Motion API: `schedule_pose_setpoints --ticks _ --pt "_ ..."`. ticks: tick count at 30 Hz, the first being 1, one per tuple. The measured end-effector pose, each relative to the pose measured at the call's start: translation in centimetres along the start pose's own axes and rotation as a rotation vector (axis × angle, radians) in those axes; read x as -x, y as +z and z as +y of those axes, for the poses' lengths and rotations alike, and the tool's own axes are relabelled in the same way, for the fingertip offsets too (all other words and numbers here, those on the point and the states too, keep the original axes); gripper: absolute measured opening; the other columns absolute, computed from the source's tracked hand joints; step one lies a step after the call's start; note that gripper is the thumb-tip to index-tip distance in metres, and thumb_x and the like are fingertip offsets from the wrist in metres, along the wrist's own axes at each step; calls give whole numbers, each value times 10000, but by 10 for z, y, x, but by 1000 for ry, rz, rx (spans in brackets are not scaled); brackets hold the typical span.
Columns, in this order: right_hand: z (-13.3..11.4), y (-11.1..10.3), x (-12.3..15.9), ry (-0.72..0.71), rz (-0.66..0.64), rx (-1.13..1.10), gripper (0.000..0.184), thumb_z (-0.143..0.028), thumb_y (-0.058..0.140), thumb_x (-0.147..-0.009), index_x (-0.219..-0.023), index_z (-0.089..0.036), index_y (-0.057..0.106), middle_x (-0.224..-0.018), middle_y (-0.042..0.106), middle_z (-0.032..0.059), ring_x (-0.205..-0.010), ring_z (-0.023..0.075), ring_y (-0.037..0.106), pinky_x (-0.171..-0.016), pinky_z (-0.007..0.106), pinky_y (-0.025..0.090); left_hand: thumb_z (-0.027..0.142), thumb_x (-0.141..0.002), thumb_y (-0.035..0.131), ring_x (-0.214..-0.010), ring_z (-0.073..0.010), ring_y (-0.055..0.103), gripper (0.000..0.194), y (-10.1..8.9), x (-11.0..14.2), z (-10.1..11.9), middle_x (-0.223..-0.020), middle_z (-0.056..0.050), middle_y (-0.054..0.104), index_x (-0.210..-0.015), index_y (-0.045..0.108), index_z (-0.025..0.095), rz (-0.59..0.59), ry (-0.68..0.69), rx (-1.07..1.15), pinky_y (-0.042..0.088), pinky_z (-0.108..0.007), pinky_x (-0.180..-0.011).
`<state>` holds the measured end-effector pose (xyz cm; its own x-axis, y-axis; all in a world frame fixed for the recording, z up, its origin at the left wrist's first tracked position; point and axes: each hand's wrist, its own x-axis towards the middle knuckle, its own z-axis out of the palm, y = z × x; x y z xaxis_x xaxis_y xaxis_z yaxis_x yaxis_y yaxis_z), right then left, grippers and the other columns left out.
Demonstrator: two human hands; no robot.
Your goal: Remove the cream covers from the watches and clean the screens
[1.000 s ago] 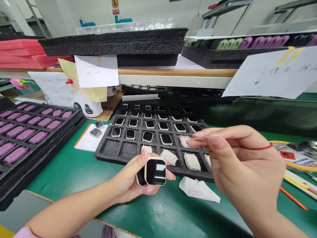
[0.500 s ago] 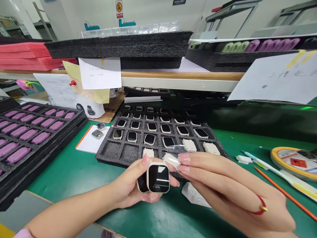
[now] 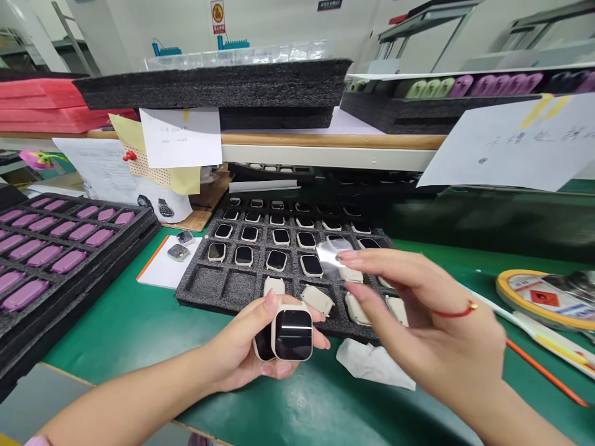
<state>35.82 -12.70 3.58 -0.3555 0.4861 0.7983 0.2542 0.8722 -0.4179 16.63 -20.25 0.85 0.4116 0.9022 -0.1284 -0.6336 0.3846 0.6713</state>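
My left hand (image 3: 246, 341) is shut on two square smartwatch bodies with cream cases and black glass. The nearer one (image 3: 292, 335) faces me, and the other (image 3: 264, 344) sits partly hidden behind it. My right hand (image 3: 418, 310) hangs above the front right of a black foam tray (image 3: 199, 286), pinching a thin clear film (image 3: 331, 255) between finger and thumb. Rows of watch bodies (image 3: 276, 260) fill the tray's pockets, most with their screens up. Cream cases (image 3: 317, 300) lie nearest my hands, and my right hand partly covers some.
A tissue (image 3: 372, 365) lies on the green mat by the tray. To the left are a tray of purple watch parts (image 3: 60, 248) and a white sheet (image 3: 158, 263) with two watches. A tape roll (image 3: 543, 298) and an orange pen (image 3: 543, 371) lie right. A shelf (image 3: 325, 155) stands behind.
My right hand has risen and moved farther over the tray, carrying the clear film with it. My left hand still holds both watches in nearly the same place.
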Motion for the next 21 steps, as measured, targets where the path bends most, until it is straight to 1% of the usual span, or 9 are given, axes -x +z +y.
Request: schedule_pose_setpoints --ticks 2,4,7,9,11,13,15,18,21 --pt "-7 -1 1 -83 -118 -48 479 -23 603 -846 -1253 -273 638 -1233 706 90 -1140 251 687 -955 393 596 635 -804 701 -394 -40 442 526 1 0 0 -797 -86 738 -975 752 139 9 -10 -7 197 -183 -355" --pt "-10 -2 1 -142 -267 -92 536 -11 517 -847 -1297 -278 631 -1345 653 97 -1164 243 682 -925 371 616 649 -800 697 -394 -41 434 557 2 0 1 -766 -82 728 -970 744 121 11 -26 -26 192 -187 -356" --pt "-4 -1 0 -41 -379 -59 440 -40 453 -870 -1125 -276 724 -1307 678 74 -1106 226 711 -876 362 634 643 -817 681 -388 -41 425 552 2 0 0 -769 -84 729 -979 735 119 -4 -26 -47 190 -189 -347" --pt "3 2 0 79 -336 5 374 -61 460 -893 -1031 -261 745 -1256 698 73 -1115 234 706 -878 383 633 615 -837 674 -380 -38 414 507 2 1 0 -796 -85 739 -988 734 135 -16 -14 -39 194 -185 -341" --pt "8 4 0 131 -240 29 367 -68 481 -908 -1087 -266 733 -1262 690 79 -1168 246 679 -908 412 621 591 -842 682 -377 -35 410 473 1 1 0 -808 -86 744 -976 734 140 -20 -10 -29 200 -181 -339" --pt "7 3 0 108 -110 7 406 -51 524 -909 -1181 -293 703 -1260 694 71 -1176 241 672 -945 416 606 584 -838 690 -379 -37 419 464 1 1 -1 -810 -87 745 -973 735 142 -20 -5 -25 204 -179 -338" --pt "0 -2 1 1 -17 -12 460 -20 606 -877 -1203 -330 701 -1170 739 39 -1069 217 719 -926 365 619 592 -840 684 -382 -39 426 465 1 1 0 -821 -85 745 -980 732 150 -19 -6 -27 207 -179 -341" --pt "-15 -13 7 -111 -125 -55 466 -55 686 -859 -1220 -350 709 -1061 783 2 -906 196 764 -833 279 650 623 -845 657 -391 -46 442 478 0 0 0 -768 -61 716 -956 718 162 -17 -16 -22 211 -178 -348" --pt "-28 -16 19 -27 -224 -99 327 -205 535 -992 -1209 -363 721 -1045 787 2 -923 207 767 -840 294 654 629 -860 633 -392 -56 453 485 0 0 0 -619 -12 610 -902 698 150 -23 -27 -20 214 -170 -346"
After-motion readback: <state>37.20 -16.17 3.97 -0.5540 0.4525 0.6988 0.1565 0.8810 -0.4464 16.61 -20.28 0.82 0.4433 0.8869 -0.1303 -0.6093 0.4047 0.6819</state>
